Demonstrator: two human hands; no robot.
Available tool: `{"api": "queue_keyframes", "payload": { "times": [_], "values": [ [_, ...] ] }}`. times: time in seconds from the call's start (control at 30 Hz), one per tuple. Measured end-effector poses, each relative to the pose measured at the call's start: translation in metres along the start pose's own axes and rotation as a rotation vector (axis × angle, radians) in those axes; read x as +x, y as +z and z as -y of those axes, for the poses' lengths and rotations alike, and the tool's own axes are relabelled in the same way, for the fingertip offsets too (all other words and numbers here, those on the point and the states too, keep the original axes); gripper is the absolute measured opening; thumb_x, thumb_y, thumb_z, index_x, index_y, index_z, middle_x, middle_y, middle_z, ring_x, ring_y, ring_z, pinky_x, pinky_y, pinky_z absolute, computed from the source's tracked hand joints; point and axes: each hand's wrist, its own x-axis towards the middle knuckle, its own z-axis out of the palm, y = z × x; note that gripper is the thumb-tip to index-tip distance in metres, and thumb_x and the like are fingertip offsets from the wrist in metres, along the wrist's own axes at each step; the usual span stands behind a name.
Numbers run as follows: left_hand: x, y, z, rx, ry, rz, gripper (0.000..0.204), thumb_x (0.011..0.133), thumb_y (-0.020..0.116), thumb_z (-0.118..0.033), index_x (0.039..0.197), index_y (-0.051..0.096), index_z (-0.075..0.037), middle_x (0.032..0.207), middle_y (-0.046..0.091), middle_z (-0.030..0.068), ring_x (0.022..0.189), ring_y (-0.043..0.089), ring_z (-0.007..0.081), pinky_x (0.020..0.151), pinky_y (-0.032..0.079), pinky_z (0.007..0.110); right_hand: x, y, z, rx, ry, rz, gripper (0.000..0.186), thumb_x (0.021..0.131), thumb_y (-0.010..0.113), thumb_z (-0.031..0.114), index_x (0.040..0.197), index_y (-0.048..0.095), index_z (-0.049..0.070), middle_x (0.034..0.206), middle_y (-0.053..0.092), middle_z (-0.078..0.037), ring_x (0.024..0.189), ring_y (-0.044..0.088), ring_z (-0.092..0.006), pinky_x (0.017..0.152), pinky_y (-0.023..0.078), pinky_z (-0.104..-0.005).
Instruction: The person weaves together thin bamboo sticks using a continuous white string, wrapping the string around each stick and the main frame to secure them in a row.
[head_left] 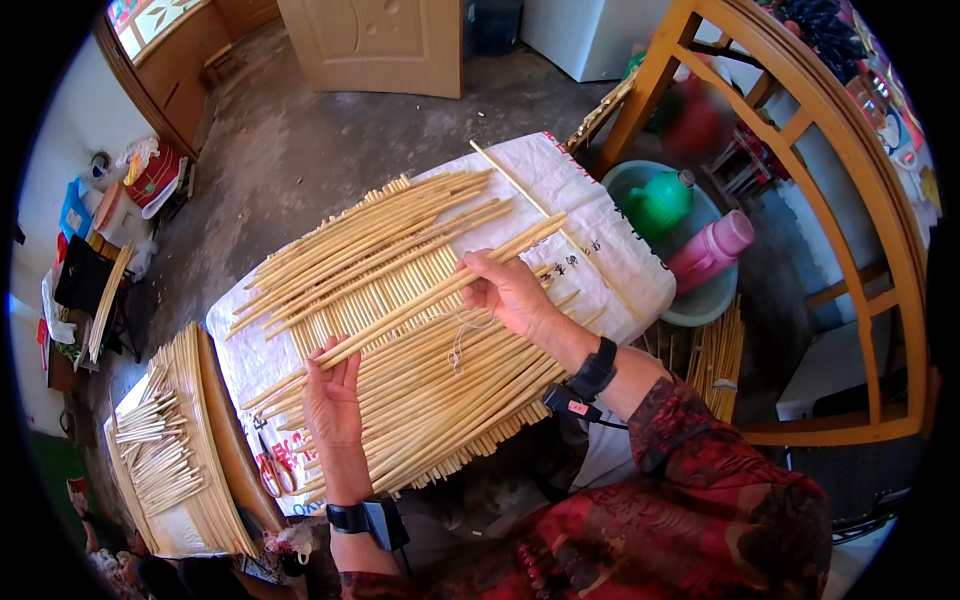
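My left hand [332, 400] and my right hand [508, 292] hold a small bunch of long pale stalks [415, 308] slantwise between them. Both hands have their fingers closed around it, the right one nearer the far right end. Beneath lies a mat of crosswise stalks [360, 300] on a white printed cloth [645, 285]. Loose long stalks [345, 245] cover its far side, and more long stalks [430, 410] lie on the near side, partly under my arms. A thin white string [457, 352] rests on them. Scissors [270, 474] with orange-red handles lie beside my left wrist.
One separate stalk [510, 175] lies along the cloth's right side. At right stand a basin [612, 182] holding a green jug [660, 203] and a pink flask [712, 248], beside a wooden frame [840, 220]. Short stalks [160, 450] lie on a stalk-covered surface at left.
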Motion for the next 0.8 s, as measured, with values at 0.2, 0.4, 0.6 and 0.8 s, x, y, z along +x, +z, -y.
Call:
{"api": "queue_keyframes", "payload": {
  "times": [0.2,0.4,0.6,0.8],
  "values": [
    [-0.001,-0.001,-0.004,0.018,0.034,0.029,0.027,0.091,0.048,-0.023,0.104,0.052,0.000,0.115,0.053,0.0177,0.115,0.046,0.0326,0.099,0.039,0.045,-0.004,0.001,0.000,0.003,-0.018,0.067,0.020,0.085,0.060,0.021,0.091,0.059,0.002,0.077,0.060,-0.004,0.062,0.059,-0.0113,0.056,0.051,-0.0247],
    [-0.002,0.002,-0.005,0.080,0.044,0.100,0.031,0.092,0.047,-0.025,0.108,0.052,0.000,0.113,0.054,0.0170,0.111,0.050,0.0302,0.094,0.043,0.042,0.005,-0.013,-0.014,0.072,-0.016,-0.001,0.018,0.082,0.062,0.020,0.091,0.059,0.004,0.075,0.059,-0.004,0.062,0.059,-0.0134,0.053,0.050,-0.0252],
    [-0.002,0.019,-0.004,0.083,0.026,0.134,0.029,0.093,0.044,-0.023,0.106,0.052,0.002,0.110,0.055,0.0174,0.097,0.058,0.0263,0.088,0.048,0.040,-0.003,-0.013,-0.004,0.028,0.041,-0.108,0.018,0.083,0.062,0.023,0.087,0.058,0.006,0.068,0.057,-0.003,0.058,0.057,-0.0124,0.047,0.048,-0.0237],
    [-0.007,0.024,-0.007,0.063,-0.020,0.141,0.023,0.093,0.045,-0.021,0.103,0.053,-0.002,0.111,0.055,0.0180,0.096,0.059,0.0254,0.087,0.049,0.040,-0.004,-0.012,0.001,0.033,0.081,-0.114,0.017,0.083,0.062,0.022,0.086,0.058,0.006,0.068,0.057,-0.004,0.059,0.058,-0.0130,0.046,0.049,-0.0242]
  ]
}}
